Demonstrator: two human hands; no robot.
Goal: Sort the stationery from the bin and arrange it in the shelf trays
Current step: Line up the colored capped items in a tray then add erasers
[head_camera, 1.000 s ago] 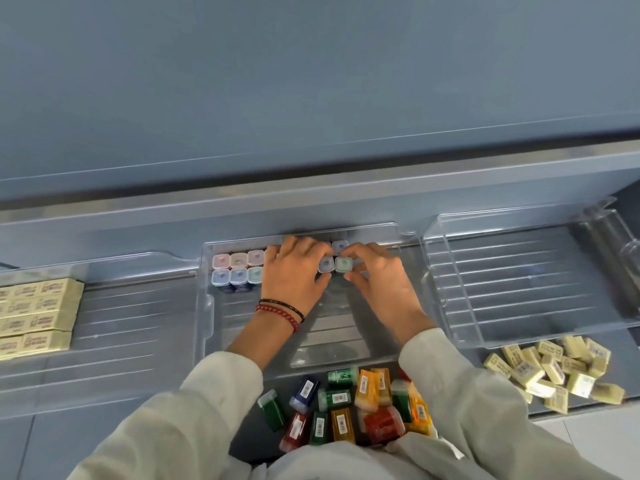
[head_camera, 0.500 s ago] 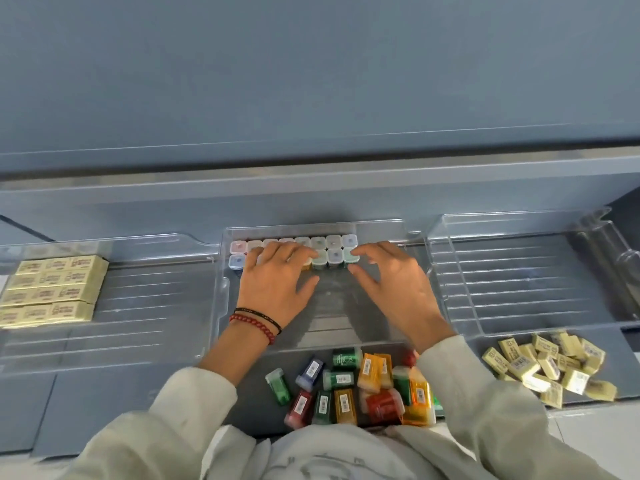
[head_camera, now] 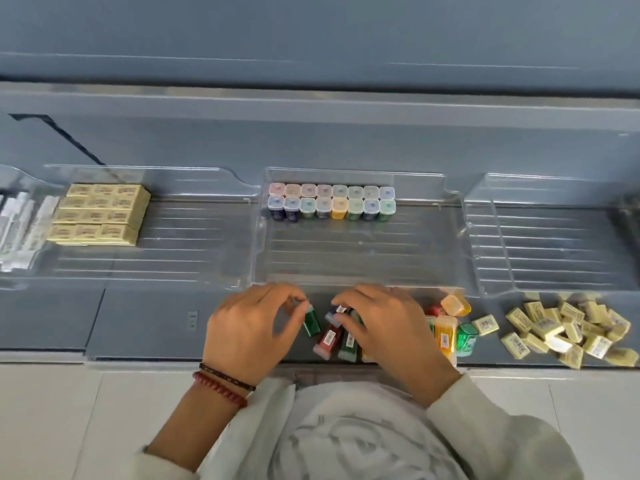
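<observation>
— Blue-grey shelf (head_camera: pixel 138 323), clear trays. How far along?

— Loose little boxes (head_camera: pixel 332 336) lie in front of the middle tray (head_camera: pixel 346 258). The left hand (head_camera: pixel 249 327) has a green box (head_camera: pixel 311 320) in a pinch grip. The right hand (head_camera: pixel 388 327) curls over a dark box (head_camera: pixel 336 310); I can't tell if its grip has closed. Sixteen boxes stand in the tray's back rows (head_camera: pixel 332 200).

— What's left?

— That heap, plus the loose erasers (head_camera: pixel 568 327) at right.

Pastel-capped boxes (head_camera: pixel 332 202) line the clear tray's (head_camera: pixel 346 258) back edge, while a green box (head_camera: pixel 311 322), blue box (head_camera: pixel 332 315), red box (head_camera: pixel 327 337) and pale yellow erasers (head_camera: pixel 568 327) dot the grey-blue shelf (head_camera: pixel 145 317).
</observation>
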